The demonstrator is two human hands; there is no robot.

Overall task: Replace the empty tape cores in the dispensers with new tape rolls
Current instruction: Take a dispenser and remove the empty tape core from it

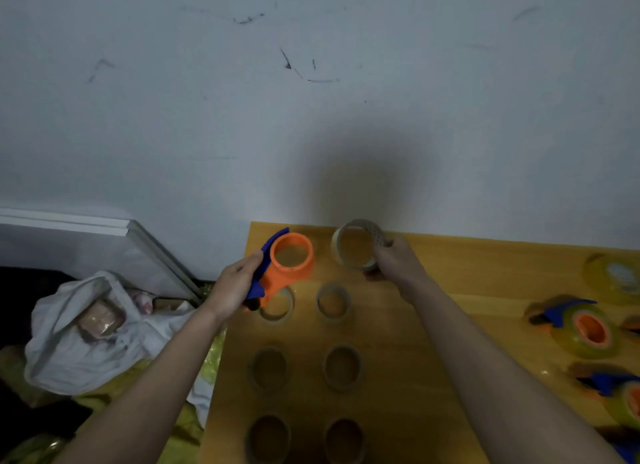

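My left hand (235,283) grips an orange tape dispenser with a blue blade guard (289,264) above the table's far left corner; its orange hub is bare. My right hand (391,259) pinches an empty cardboard tape core (356,244) by its right rim, held just to the right of the dispenser and apart from it. Several more empty cores (333,302) stand in two columns on the wooden table (467,276) below my hands. At the right edge lie two dispensers loaded with clear tape (585,328) and a new clear roll (616,276).
A white wall stands right behind the table. Off the table's left edge, on the floor, lie a white cloth bundle (86,328) and yellow plastic wrapping (194,425). A white board (86,224) leans against the wall.
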